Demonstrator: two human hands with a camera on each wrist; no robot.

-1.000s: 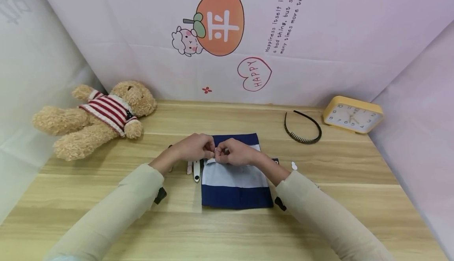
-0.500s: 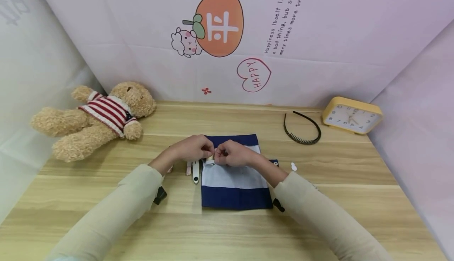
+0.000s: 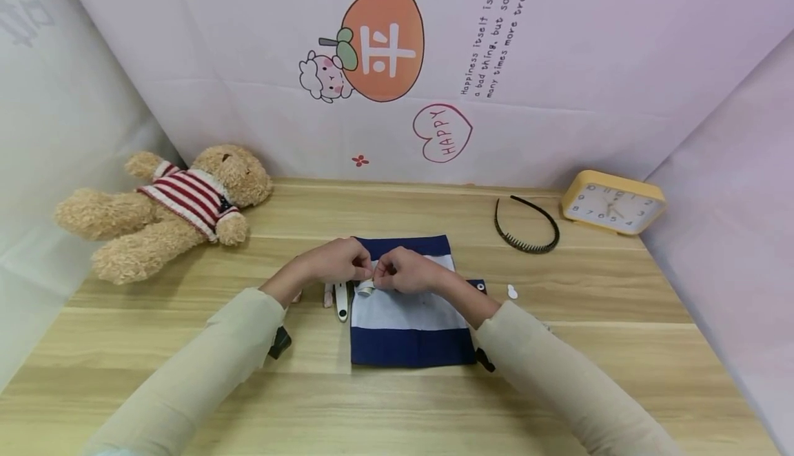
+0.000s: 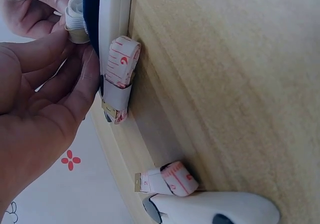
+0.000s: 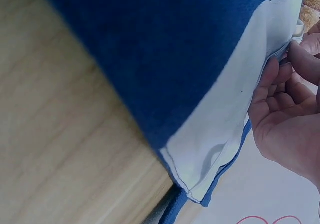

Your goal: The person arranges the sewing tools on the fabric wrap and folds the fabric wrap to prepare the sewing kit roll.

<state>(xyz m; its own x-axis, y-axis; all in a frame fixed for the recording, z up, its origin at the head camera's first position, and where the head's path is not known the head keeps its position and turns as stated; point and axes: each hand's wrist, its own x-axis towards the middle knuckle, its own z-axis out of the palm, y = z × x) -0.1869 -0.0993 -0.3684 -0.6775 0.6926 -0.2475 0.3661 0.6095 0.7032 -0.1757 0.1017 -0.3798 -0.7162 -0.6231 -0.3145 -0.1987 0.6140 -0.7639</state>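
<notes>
A navy and white cloth (image 3: 409, 311) lies on the table. At its left edge my left hand (image 3: 341, 261) pinches a small beige spool (image 4: 78, 35) by its end; a fine thread crosses the fingers in the left wrist view. A white elastic band (image 4: 75, 14) goes around the spool. From the other side, my right hand (image 3: 406, 270) pinches the white strip (image 5: 281, 51) at the cloth. Beside the cloth lie a white-handled tool (image 3: 342, 302) with a black dot and a rolled tape measure (image 4: 120, 66).
Further left are a second tape measure (image 4: 179, 179) and another white tool (image 4: 230, 209). A teddy bear (image 3: 186, 201) lies back left. Right of the cloth are a small white needle threader (image 3: 512, 292), a black headband (image 3: 527, 246) and a yellow clock (image 3: 611, 202).
The spool's end has come into view below the fingers and stands out further towards the front. Both hands stay close together at the cloth's left edge, with small finger movements.
</notes>
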